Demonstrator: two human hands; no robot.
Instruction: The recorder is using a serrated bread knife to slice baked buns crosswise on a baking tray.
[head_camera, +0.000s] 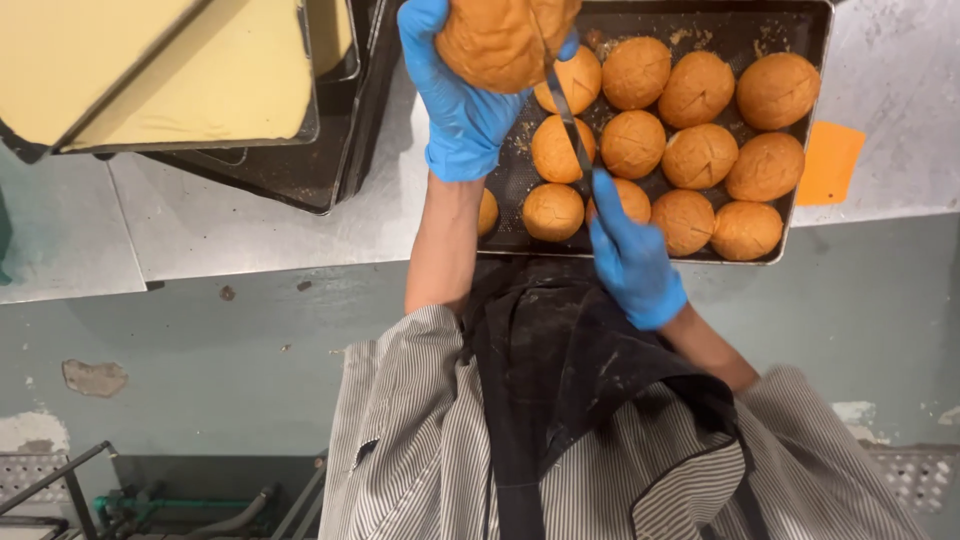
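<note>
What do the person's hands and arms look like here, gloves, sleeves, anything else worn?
Both hands wear bright blue disposable gloves: left hand, right hand. The gloves end at the wrists and the forearms are bare. Striped grey-and-white shirt sleeves are rolled up near the elbows. A dark apron, dusted white, covers the front.

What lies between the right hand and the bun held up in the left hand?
In the head view, a knife blade spans from the right hand to the bun in the left hand.
</note>
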